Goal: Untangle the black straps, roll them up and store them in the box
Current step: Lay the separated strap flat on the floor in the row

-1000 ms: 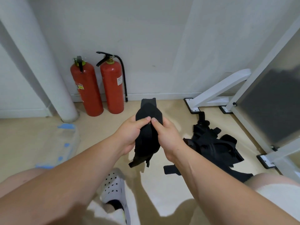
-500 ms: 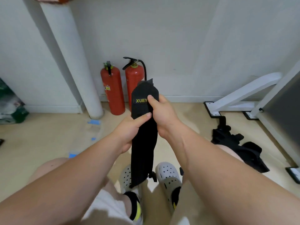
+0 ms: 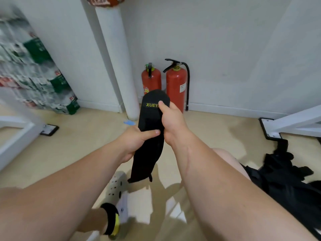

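Note:
A flat black strap [image 3: 149, 134] with a yellow "XUEY" label hangs upright in front of me, its lower end dangling above the floor. My left hand [image 3: 135, 143] grips its middle, thumb across the front. Near the top, my right hand [image 3: 172, 122] pinches the strap, thumb over the label. A tangled heap of more black straps [image 3: 284, 178] lies on the floor at the right. No box is in view.
Two red fire extinguishers [image 3: 175, 86] stand against the white wall, beside a white pillar [image 3: 119, 63]. Blurred stacked packages [image 3: 33, 70] sit at the left. White frame legs [image 3: 291, 124] reach in from the right, another frame from the left. My shoe [image 3: 118, 188] rests on the beige floor.
The bunched strap has been drawn out straight and long between both hands. The view has swung left, so the strap heap sits farther right and the packages have come into view.

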